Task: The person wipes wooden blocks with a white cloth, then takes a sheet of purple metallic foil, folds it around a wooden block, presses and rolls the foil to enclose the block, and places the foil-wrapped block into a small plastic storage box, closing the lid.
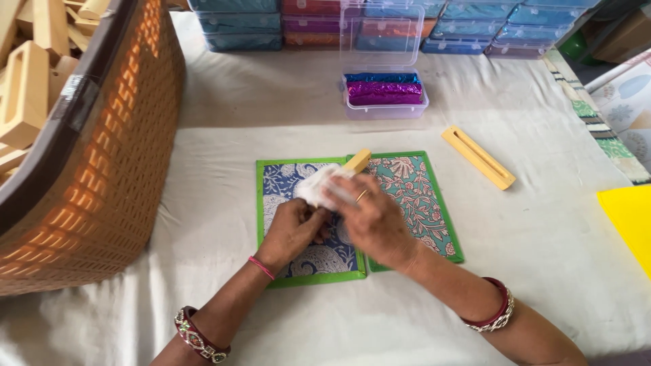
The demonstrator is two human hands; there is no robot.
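We hold a slim wooden piece (357,161) above the middle of the bench (542,244), over two green-edged printed mats (417,203) that lie side by side there. A white cloth (317,186) is wrapped round most of the piece, so only its pale upper end shows.

Our left hand (293,229) comes up from below, fingers curled shut on the lower end of the cloth and the piece inside it. Our right hand (369,217) lies across from the right, fingers closed over the cloth and pressing it against the wood. Both wrists are bent inward so the hands meet over the seam between the mats.

The piece looks light and stiff, smooth enough to slip, so we judge a hold at the ends, along its narrow sides, to be safest. The cloth is soft and bunches easily.

A second wooden piece (478,157) lies toward the right edge. An open clear box (385,102) of shiny foil packs sits toward the far edge, and a woven basket (102,149) of wooden blocks stands at the left edge.
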